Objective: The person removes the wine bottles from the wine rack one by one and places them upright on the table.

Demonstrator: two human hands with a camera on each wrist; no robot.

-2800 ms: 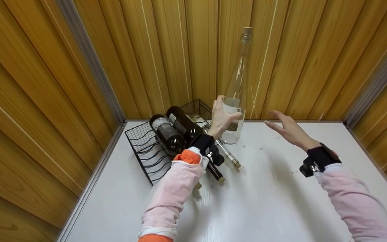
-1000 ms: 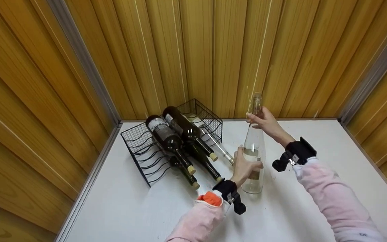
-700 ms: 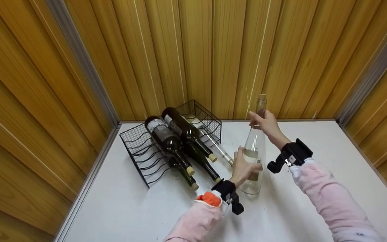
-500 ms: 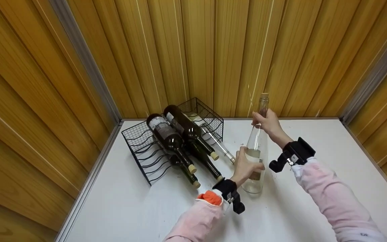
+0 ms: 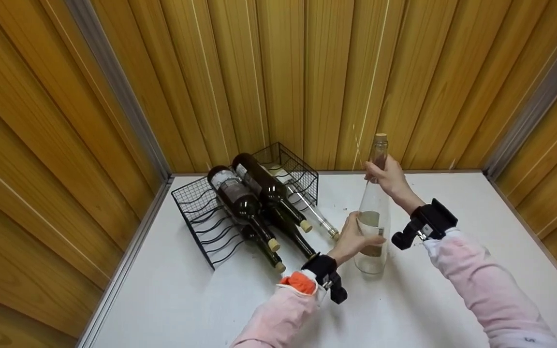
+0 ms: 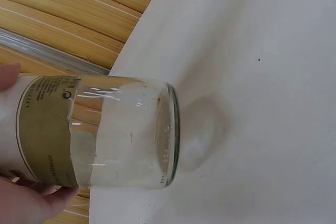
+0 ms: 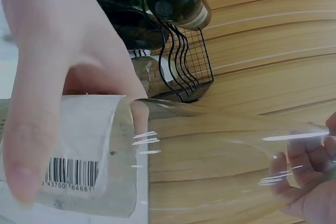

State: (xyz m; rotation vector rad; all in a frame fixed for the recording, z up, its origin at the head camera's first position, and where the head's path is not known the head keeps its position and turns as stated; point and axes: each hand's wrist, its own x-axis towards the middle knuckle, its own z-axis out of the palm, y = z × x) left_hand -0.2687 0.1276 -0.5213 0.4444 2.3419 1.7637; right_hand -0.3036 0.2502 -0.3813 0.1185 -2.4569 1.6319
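Note:
My left hand [image 5: 353, 240] grips the lower body of a clear glass wine bottle [image 5: 374, 199], its thumb across the paper label. Higher up, my right hand [image 5: 389, 178] holds the neck, just below the cork [image 5: 381, 137]. The bottle stands nearly upright, leaning a little right at the top. In the left wrist view the bottle's base [image 6: 168, 135] appears raised off the white table. A barcode on the label [image 7: 73, 174] shows in the right wrist view, where the right hand's fingers [image 7: 302, 166] are partly seen through the glass.
Left of the hands, a black wire wine rack [image 5: 194, 192] stands on the white table [image 5: 162, 290]. Dark corked bottles [image 5: 237, 191] lie stacked in it, necks toward me. Another clear bottle [image 5: 311, 208] lies at its right side. Wood-pattern walls [image 5: 288, 87] close off the back and sides.
The left hand has brought the bottle down and nearer from beside the rack. My right hand, earlier apart and open, now grips the neck. Lately the bottle has shifted slightly right.

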